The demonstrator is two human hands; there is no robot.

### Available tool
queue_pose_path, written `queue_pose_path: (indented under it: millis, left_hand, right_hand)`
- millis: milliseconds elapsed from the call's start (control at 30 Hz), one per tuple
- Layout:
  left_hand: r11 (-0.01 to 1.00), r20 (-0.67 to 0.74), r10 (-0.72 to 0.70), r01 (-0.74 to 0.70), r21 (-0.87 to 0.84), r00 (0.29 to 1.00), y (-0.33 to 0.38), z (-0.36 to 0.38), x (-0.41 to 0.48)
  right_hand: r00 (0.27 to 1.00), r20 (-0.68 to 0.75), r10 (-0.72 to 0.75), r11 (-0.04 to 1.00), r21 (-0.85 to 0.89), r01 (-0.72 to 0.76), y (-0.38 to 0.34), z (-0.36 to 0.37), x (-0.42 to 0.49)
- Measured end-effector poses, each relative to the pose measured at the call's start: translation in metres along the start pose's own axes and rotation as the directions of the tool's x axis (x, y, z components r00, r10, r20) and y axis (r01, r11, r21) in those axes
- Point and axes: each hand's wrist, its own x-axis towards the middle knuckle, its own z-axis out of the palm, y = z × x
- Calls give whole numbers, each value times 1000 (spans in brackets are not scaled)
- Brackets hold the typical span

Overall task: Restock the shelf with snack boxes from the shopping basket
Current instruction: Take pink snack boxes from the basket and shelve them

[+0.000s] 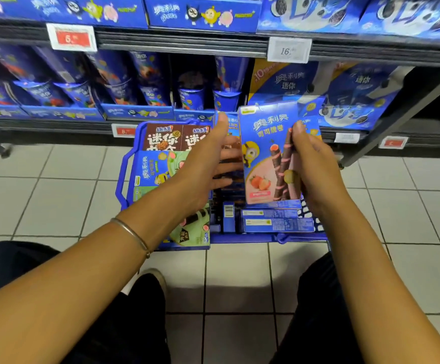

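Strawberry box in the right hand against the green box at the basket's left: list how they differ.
The strawberry box stands upright, lifted above the basket by the right hand; the green box lies flat inside it. The strawberry box shows pink artwork, the green box pale green. Both carry the same white lettering on blue.

Bright, even overhead store light. Soft shadow on floor tiles [237,290], lower centre. Shelf [187,42] rows in the upper left are smeared by blur. Wide-angle bending at frame edges; centre fairly sharp.
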Motion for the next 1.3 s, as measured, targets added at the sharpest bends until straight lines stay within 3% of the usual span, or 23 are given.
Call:
queue_pose_path:
  millis: [133, 333, 467, 533, 633, 767, 900, 1067, 1300]
  left_hand:
    - [998, 101, 19, -13, -65, 995, -5, 4, 1]
    - [995, 14, 30, -29, -100, 999, -12, -8, -1]
    - [994, -4, 13, -14, -110, 1000, -9, -12, -3]
    - [989, -4, 10, -11, -145, 1000, -9, -14, -3]
    - [989, -33, 17, -22, -147, 999, -10, -14, -1]
    - [985, -56, 12, -22, -170, 998, -12, -13, 3]
    - [971, -39, 2, -11, -238, 999, -9, -9, 3]
    - [970, -21, 16, -21, -242, 1000, -5, -5, 0]
    - [974, -137, 40, -70, -217, 990, -3, 1, -9]
  right_hand:
    - [999, 43, 30, 999, 16, -31, 6, 14, 5]
    - [987, 161, -8, 984, -175, 36, 9, 13, 6]
    - [983, 129, 130, 974, -200, -102, 23, -8, 3]
    - [974, 156, 166, 891, -447, -80, 43, -23, -1]
    - [910, 275, 309, 608, -793, 34, 71, -40, -6]
    - [805, 320, 499, 496, -867, 37, 82, -44, -13]
    - [804, 324, 499, 325, -930, 173, 89, -41, -14]
    - [794, 362, 488, 347, -915, 204, 89, -47, -12]
    - [862, 323, 391, 361, -915, 179, 96, -51, -16]
